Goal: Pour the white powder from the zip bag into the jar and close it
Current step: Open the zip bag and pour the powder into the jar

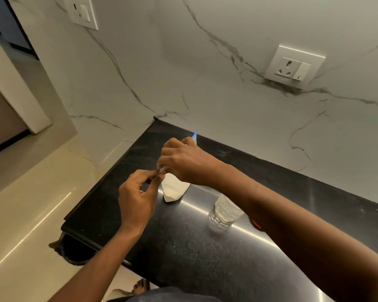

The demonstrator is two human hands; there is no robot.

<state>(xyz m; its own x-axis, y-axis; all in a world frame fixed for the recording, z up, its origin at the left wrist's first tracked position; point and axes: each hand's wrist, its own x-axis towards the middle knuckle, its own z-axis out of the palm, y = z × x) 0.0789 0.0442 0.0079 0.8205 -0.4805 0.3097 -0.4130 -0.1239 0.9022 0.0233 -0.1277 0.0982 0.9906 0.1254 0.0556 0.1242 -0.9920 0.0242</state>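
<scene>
A zip bag [174,189] holding white powder stands on the black countertop [183,247], its blue zip strip poking out behind my right hand. My right hand [183,162] grips the bag's top edge from above. My left hand [138,192] pinches the near end of the same top edge between thumb and fingers. A clear glass jar [224,211] stands on the counter to the right of the bag, partly hidden under my right forearm. A small red thing [256,224], mostly covered by the forearm, lies just beyond the jar; I cannot tell what it is.
The counter ends at a left edge with cream floor tiles [31,214] below. A marble wall rises behind, with a socket plate [292,66] at the right and another [83,13] at the upper left. A foot [141,286] shows under the counter's front edge.
</scene>
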